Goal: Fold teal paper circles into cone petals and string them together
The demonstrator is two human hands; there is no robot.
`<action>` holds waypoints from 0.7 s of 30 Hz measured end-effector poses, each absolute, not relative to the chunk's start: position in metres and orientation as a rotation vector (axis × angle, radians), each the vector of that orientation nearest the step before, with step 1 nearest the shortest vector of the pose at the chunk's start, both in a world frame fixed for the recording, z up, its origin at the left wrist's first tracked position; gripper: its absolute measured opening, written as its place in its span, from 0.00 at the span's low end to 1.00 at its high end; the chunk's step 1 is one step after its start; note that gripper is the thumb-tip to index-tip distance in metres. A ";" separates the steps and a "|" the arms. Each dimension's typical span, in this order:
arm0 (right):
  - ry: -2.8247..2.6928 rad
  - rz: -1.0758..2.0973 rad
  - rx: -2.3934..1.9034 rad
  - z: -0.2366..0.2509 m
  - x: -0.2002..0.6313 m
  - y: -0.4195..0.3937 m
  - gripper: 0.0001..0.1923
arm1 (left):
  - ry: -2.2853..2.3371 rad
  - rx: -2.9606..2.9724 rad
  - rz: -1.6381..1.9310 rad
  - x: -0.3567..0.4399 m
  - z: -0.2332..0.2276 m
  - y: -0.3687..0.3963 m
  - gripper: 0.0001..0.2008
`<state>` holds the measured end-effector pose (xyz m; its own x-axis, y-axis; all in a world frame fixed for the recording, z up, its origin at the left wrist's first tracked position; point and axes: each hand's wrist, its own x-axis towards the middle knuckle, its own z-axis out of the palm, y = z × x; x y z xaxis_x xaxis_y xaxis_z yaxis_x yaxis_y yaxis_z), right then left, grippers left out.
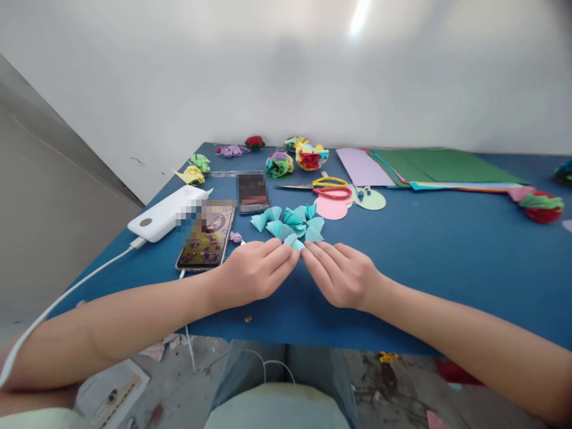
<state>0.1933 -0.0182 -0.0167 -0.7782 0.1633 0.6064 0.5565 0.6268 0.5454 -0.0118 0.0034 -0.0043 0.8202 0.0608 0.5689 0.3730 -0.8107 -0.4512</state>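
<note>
Both hands pinch one folded teal paper piece

Left hand (252,271) and right hand (342,274) meet fingertip to fingertip on the folded piece (294,241) (small, pale teal); more teal pieces (290,221) lie just beyond the pinch.

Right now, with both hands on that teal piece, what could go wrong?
1. Left hand and right hand pinch a small folded teal piece; it may slip or crease unevenly.
2. The loose teal folded pieces lie just beyond the fingertips; a nudge could scatter them.
3. The phone beside the left hand might get bumped.
</note>
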 end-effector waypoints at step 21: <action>-2.413 -1.243 -0.526 -0.026 0.192 -0.020 0.13 | -0.238 -2.357 -0.589 -0.011 0.005 -0.001 0.06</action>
<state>0.1917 -0.0198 -0.0257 -0.8601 0.1554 0.4858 0.4858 0.5400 0.6873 -0.0108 -0.0013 0.0050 0.8807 0.0103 0.4736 0.3213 -0.7478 -0.5811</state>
